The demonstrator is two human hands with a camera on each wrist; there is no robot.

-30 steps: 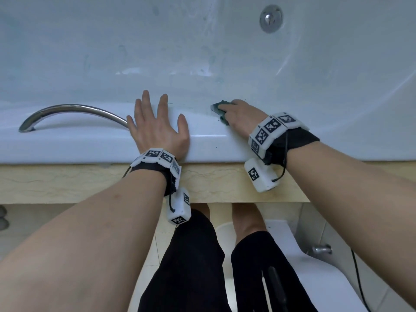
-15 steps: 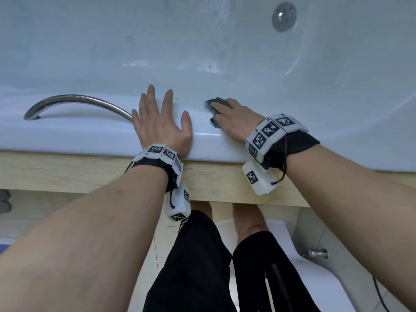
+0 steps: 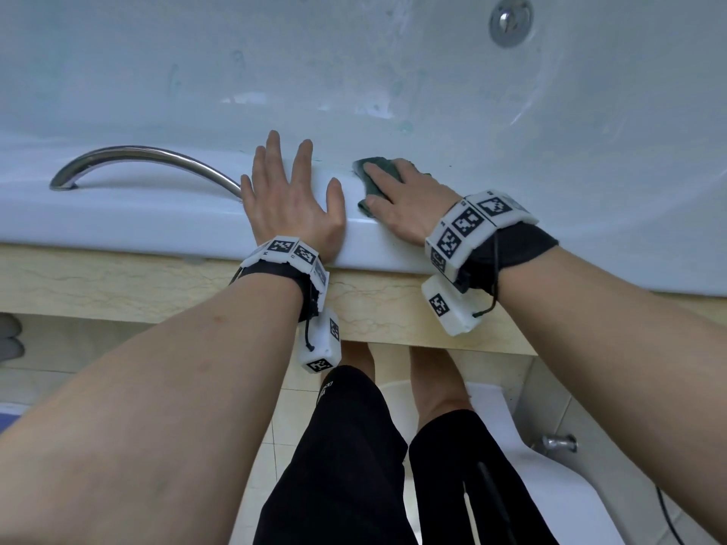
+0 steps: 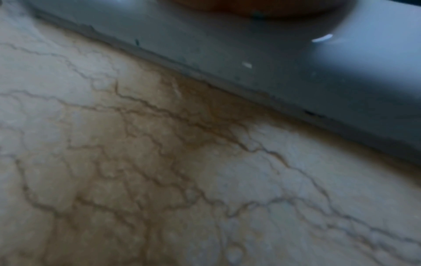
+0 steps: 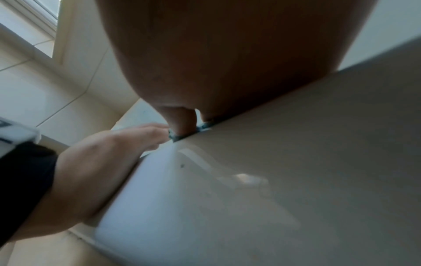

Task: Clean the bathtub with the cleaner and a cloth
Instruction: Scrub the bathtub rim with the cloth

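The left hand [image 3: 293, 202] lies flat with spread fingers on the bathtub [image 3: 165, 226] rim, apparently bracing the lean, while the right hand [image 3: 409, 202] presses the dark green cloth [image 3: 377, 169] with straight fingers onto the rim's inner edge to wipe it.

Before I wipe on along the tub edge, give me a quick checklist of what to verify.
1. Cloth under the right hand, fingers flat on it: ok.
2. Cloth on the bathtub rim: ok.
3. Left hand braced flat on the rim beside the cloth, not touching it: ok.
4. Way leftward free: not ok, the left hand and the grab bar lie there.
5. Cleaner on the surface: greenish spots show on the tub wall; ok.
6. Cleaner bottle within reach: cannot tell, not in view.
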